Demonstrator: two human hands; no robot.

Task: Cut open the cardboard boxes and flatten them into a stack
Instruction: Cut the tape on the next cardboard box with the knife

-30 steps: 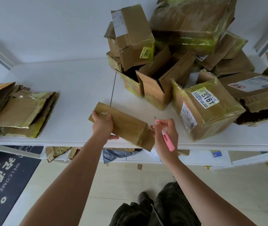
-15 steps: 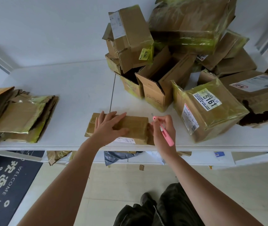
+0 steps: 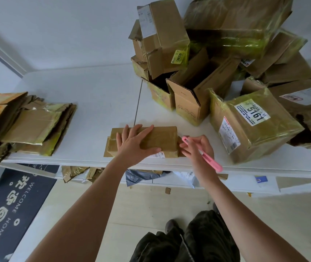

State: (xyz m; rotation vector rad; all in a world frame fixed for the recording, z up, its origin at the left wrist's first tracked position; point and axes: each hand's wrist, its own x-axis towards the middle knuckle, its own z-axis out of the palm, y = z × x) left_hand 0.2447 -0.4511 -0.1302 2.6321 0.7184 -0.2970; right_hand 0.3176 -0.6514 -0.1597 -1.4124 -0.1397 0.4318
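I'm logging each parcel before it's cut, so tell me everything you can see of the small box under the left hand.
The box is small, brown cardboard wrapped in glossy tape, lying flat at the table's near edge. A white label shows on its near side. The left hand presses flat on top; the right hand, holding a pink cutter, is at its right end.

matt brown cardboard box (image 3: 151, 140) wrapped in glossy tape, smooth pink plastic cutter (image 3: 207, 157), smooth white table (image 3: 94, 95).

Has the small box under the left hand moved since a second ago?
Yes. The small box, then tilted with one end raised, now lies flat on the white table near its front edge, under the left hand.
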